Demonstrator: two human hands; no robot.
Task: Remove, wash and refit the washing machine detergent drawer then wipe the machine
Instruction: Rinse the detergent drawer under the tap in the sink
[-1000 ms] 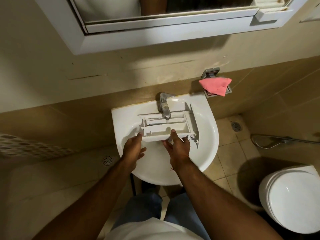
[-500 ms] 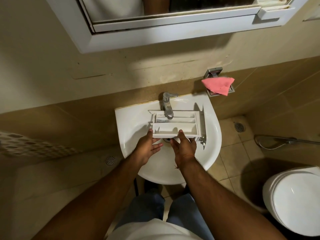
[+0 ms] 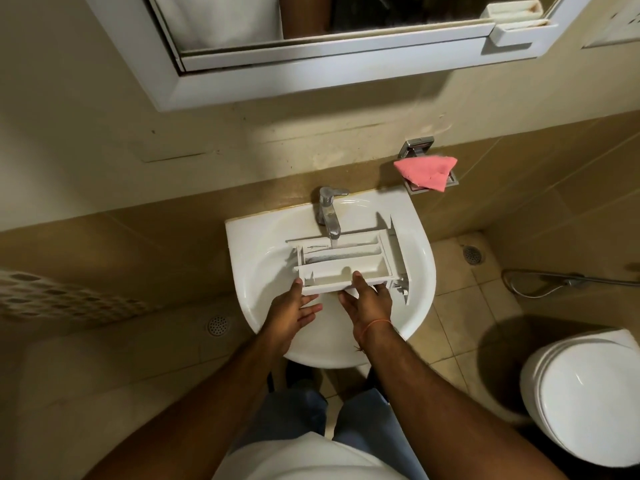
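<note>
Detergent drawer held in the sink under the tap.
Left hand and right hand grip its near edge. Drawer is out, washing under way; refitting and wiping remain.

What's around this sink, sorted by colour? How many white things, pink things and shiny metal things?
White: 3 – detergent drawer, sink, toilet
Pink: 1 – cloth
Shiny metal: 3 – tap, soap holder, spray hose
Total: 7
</note>
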